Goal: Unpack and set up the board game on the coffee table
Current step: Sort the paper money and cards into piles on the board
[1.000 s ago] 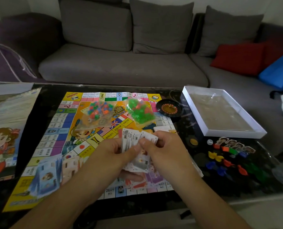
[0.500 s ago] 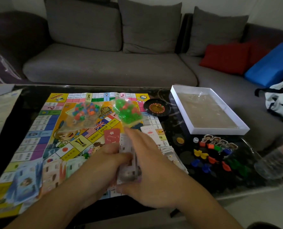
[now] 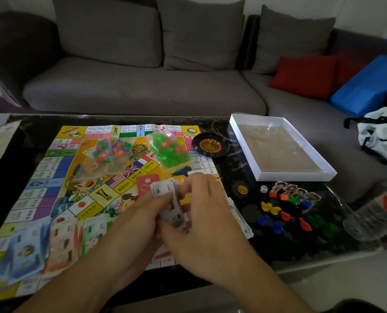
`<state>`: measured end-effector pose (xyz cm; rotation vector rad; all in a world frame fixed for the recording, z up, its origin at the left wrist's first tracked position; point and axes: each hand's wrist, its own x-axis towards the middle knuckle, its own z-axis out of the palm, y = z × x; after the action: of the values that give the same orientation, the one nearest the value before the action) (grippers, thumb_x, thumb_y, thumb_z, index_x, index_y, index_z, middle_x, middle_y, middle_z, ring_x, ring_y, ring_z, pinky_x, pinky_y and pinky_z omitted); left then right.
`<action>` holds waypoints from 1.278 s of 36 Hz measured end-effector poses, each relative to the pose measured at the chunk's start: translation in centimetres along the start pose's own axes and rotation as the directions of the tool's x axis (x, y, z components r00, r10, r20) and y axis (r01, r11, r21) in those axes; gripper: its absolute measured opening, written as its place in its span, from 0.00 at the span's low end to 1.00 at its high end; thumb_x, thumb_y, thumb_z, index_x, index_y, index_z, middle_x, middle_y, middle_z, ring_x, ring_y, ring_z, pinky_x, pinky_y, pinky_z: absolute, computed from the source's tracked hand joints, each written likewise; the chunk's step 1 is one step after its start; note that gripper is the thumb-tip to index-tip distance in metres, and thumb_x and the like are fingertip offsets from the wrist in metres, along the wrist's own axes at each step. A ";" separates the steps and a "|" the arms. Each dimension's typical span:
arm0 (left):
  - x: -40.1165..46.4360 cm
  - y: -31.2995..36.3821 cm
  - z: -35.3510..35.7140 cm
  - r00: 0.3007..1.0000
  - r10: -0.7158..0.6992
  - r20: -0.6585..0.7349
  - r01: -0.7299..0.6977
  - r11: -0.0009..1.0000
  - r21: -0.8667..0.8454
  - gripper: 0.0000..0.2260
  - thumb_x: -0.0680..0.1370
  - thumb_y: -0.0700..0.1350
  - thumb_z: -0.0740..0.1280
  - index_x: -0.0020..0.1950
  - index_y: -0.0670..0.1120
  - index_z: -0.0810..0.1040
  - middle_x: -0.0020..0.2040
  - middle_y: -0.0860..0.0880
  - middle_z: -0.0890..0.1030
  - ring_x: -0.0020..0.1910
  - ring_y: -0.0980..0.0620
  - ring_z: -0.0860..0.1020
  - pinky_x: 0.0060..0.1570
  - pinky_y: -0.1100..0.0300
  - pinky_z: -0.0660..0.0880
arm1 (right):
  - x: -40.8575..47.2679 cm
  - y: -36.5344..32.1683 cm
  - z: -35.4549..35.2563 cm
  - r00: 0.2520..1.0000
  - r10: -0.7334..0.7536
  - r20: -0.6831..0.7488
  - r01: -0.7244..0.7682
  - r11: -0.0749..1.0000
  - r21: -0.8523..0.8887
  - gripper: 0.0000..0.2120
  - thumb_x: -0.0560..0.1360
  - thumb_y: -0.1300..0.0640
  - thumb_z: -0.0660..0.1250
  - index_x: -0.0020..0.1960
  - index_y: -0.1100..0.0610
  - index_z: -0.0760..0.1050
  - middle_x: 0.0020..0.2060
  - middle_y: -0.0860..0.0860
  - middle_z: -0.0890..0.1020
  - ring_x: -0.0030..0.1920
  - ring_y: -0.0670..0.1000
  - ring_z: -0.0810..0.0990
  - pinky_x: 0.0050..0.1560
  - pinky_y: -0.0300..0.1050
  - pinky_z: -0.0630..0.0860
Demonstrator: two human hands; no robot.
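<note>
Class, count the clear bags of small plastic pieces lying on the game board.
2. The multicoloured bag lies at the board's far centre; the green bag lies right of it, beside the roulette wheel. The hands could hide others.

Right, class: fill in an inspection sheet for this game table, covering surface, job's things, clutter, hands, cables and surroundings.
Surface: dark glossy coffee table, game board spread flat on it.
Job's things: two bags of plastic pieces on the board; roulette wheel, die and coloured pawns on the table right of the board; paper money at the board's near left.
Clutter: empty box tray; plastic bottle.
Hands: left hand and right hand both grip a card stack.
Cables: nothing seen.
Surroundings: grey sofa, red cushion.
</note>
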<state>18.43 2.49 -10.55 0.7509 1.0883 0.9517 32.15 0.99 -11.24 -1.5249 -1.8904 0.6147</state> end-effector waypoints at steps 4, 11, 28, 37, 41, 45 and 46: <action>1.2 -0.8 0.9 1.000 -0.016 -0.008 0.015 0.995 -0.099 0.25 0.85 0.42 0.59 0.37 0.57 0.89 0.42 0.47 0.89 0.40 0.53 0.88 0.46 0.51 0.78 | -0.1 -0.1 0.0 0.999 0.029 -0.038 -0.031 0.998 -0.061 0.16 0.73 0.38 0.69 0.51 0.41 0.64 0.51 0.38 0.67 0.51 0.44 0.76 0.45 0.48 0.82; 0.0 -1.5 0.8 0.992 -0.074 0.103 0.096 0.968 -0.233 0.16 0.84 0.47 0.61 0.63 0.44 0.85 0.60 0.41 0.86 0.59 0.44 0.85 0.57 0.46 0.77 | -0.1 -0.1 0.1 0.991 0.127 0.043 -0.128 0.992 0.002 0.11 0.74 0.44 0.70 0.46 0.42 0.67 0.44 0.42 0.78 0.45 0.45 0.80 0.43 0.54 0.82; 0.0 1.0 -1.7 0.999 -0.031 0.040 0.034 0.996 -0.080 0.14 0.80 0.43 0.67 0.60 0.36 0.84 0.58 0.39 0.86 0.57 0.39 0.86 0.62 0.40 0.79 | 2.0 5.0 -5.3 0.884 0.468 0.001 -0.392 0.740 -0.547 0.18 0.77 0.43 0.72 0.59 0.50 0.69 0.56 0.49 0.82 0.55 0.52 0.83 0.46 0.46 0.81; 0.2 2.7 -3.8 1.000 0.000 -0.013 -0.001 0.997 -0.080 0.14 0.82 0.44 0.65 0.61 0.38 0.84 0.58 0.40 0.86 0.57 0.41 0.86 0.55 0.44 0.83 | 1.6 4.3 -3.7 0.869 0.494 0.030 -0.310 0.591 -0.745 0.21 0.79 0.38 0.66 0.63 0.52 0.74 0.62 0.52 0.79 0.64 0.55 0.74 0.61 0.49 0.75; 0.3 3.1 -4.8 0.995 -0.019 -0.095 0.023 0.999 0.042 0.11 0.82 0.41 0.66 0.52 0.40 0.87 0.52 0.40 0.88 0.50 0.43 0.87 0.45 0.48 0.84 | 1.6 3.9 -3.6 0.909 0.416 -0.041 -0.343 0.687 -0.640 0.13 0.79 0.41 0.66 0.55 0.50 0.73 0.57 0.50 0.79 0.60 0.52 0.76 0.57 0.50 0.81; 0.2 3.3 -5.4 0.996 -0.088 -0.028 0.093 0.948 0.306 0.11 0.82 0.40 0.67 0.45 0.41 0.87 0.43 0.39 0.86 0.34 0.46 0.82 0.34 0.54 0.80 | 1.8 2.6 -3.1 0.929 0.369 0.014 -0.314 0.811 -0.493 0.07 0.80 0.51 0.66 0.45 0.50 0.71 0.52 0.46 0.82 0.55 0.48 0.81 0.46 0.46 0.85; 0.0 3.5 -5.5 0.995 -0.101 -0.008 0.097 0.925 0.367 0.10 0.82 0.40 0.67 0.45 0.41 0.87 0.39 0.39 0.85 0.31 0.47 0.81 0.32 0.55 0.78 | 1.8 2.2 -2.8 0.927 0.371 0.053 -0.305 0.829 -0.468 0.06 0.81 0.53 0.65 0.45 0.50 0.72 0.49 0.46 0.82 0.52 0.48 0.81 0.46 0.47 0.85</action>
<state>12.30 4.17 -9.19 0.9947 1.3010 0.6621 35.39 3.19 -10.45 -2.2073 -1.9760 0.4583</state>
